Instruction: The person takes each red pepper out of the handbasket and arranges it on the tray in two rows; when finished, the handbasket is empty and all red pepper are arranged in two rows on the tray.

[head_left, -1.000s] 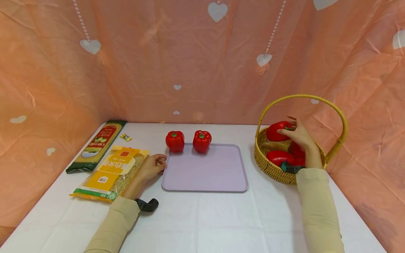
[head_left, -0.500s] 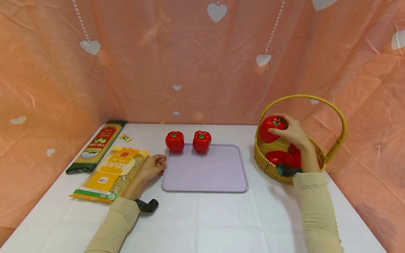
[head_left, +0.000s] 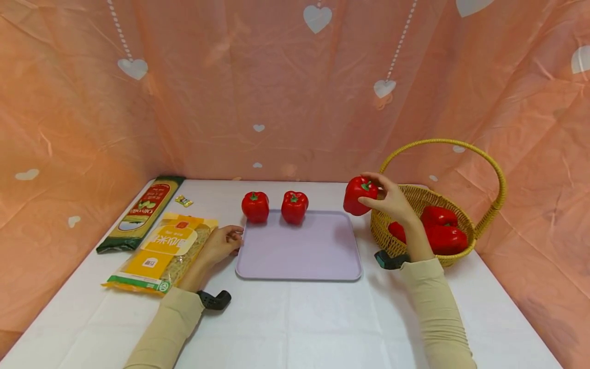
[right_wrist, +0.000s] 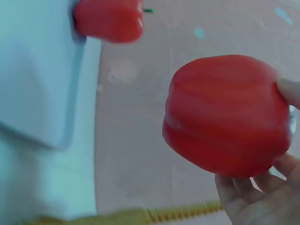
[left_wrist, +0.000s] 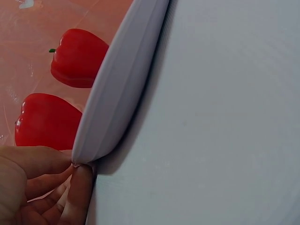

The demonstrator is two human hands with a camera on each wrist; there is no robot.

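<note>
Right hand (head_left: pixel 393 201) pinches a pepper (head_left: pixel 356 197) by the far right corner of the tray (head_left: pixel 299 251), left hand (head_left: pixel 219 246) the tray's left edge — steady tray, gentle grip seem best.

Item 1: green packet (head_left: pixel 140 215), left of the tray (head_left: pixel 301 251), at the far side. Its red label (head_left: pixel 154 197) bears pale brand lettering, read as "Olivoila"; the Chinese line beside it is too small to read.

Item 2: yellow packet (head_left: pixel 161 251), between the green packet and the tray. Large white Chinese characters, 米 legible among them; red emblem (head_left: pixel 182 224), white square label (head_left: pixel 149 262) and round green-and-white sign (head_left: pixel 164 285), all illegible.

Item 3: small wrapper (head_left: pixel 183 200), beyond the tray's left end; print illegible.
</note>
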